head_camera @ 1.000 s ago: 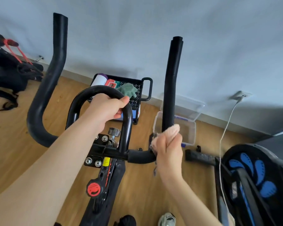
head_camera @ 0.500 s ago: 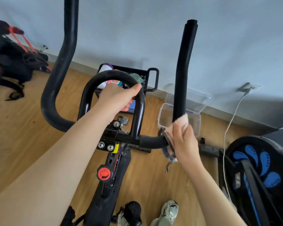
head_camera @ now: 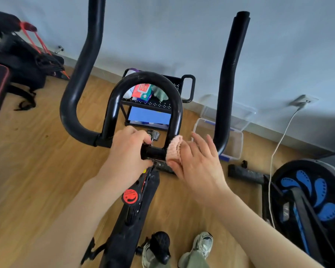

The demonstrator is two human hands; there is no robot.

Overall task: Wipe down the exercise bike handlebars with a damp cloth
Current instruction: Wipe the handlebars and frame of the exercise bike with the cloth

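While both arms reach in from the near side, the black exercise bike handlebars (head_camera: 143, 82) fill the middle of the view: two tall outer horns rise left and right, and a rounded centre loop stands between them over the crossbar. Wood floor (head_camera: 27, 151) underneath, pale wall (head_camera: 162, 35) behind. Black storage cart (head_camera: 188, 88) sits against the wall, seen through the loop; clear plastic bin (head_camera: 234, 140) just right of it, behind the right horn. Blue-patterned machine (head_camera: 307, 190) at the far right, white cable (head_camera: 278, 144) running up to a wall socket.

Left hand (head_camera: 128, 151) is closed around the crossbar left of the loop's right leg, fingers curled over the top. Right hand (head_camera: 195, 161) is mostly open, fingers spread and extended, palm pressing the pink cloth (head_camera: 174, 149) against the base of the loop's right leg where it meets the crossbar. Cloth is bunched between palm and bar, sticking out past the thumb side; fingertips extend beyond it, not wrapped around it. Red knob (head_camera: 131, 196) on the frame below the hands.
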